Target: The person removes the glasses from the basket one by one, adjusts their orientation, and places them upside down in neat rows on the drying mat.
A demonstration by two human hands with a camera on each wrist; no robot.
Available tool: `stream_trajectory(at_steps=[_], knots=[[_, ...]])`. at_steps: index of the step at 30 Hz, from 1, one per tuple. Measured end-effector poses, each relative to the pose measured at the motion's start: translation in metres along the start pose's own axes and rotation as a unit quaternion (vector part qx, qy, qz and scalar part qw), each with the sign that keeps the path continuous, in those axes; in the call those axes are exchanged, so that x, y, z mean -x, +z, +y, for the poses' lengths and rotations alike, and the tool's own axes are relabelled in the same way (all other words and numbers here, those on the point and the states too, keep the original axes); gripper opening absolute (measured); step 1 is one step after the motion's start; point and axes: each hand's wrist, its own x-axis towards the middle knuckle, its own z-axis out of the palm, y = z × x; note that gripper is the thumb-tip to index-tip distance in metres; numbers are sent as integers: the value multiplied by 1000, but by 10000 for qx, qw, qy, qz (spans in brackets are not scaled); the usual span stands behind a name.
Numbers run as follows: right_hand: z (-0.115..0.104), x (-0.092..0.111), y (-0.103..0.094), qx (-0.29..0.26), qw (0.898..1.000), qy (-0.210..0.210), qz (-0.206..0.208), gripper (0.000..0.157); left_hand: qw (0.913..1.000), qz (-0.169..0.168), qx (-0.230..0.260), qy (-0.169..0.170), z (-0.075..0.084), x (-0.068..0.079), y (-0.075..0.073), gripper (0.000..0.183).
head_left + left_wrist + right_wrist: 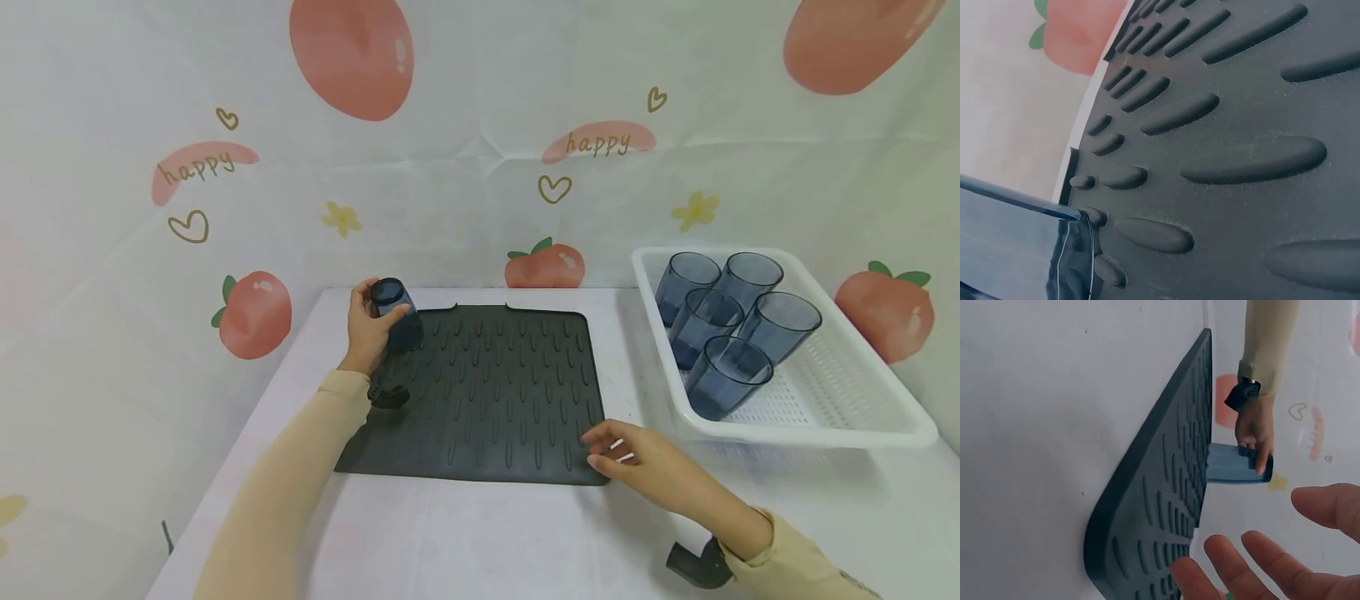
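Note:
At the far left corner of the black ribbed mat point(487, 392), my left hand point(367, 329) grips a blue drinking glass point(406, 332). The glass has its thick dark base up and its mouth down at the mat. Fingers and thumb wrap the upper part of it, as the right wrist view also shows. In the left wrist view, part of the clear blue glass point(1010, 244) fills the lower left corner. My right hand point(637, 462) hovers by the mat's near right corner, fingers loosely bent and apart, holding nothing.
A white plastic basket point(862, 417) stands at the right, with several blue glasses point(727, 371) standing mouth up, tilted, in its left part. The white table point(465, 533) ends at a patterned wall cloth point(450, 208) behind the mat.

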Motion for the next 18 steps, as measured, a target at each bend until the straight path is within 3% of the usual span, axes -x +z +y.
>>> stream_trajectory(at_steps=[18], knots=[[-16,7,-21,523,9959,-197,708,26,9999,-29,-103,-69,0,-1,-1,73]])
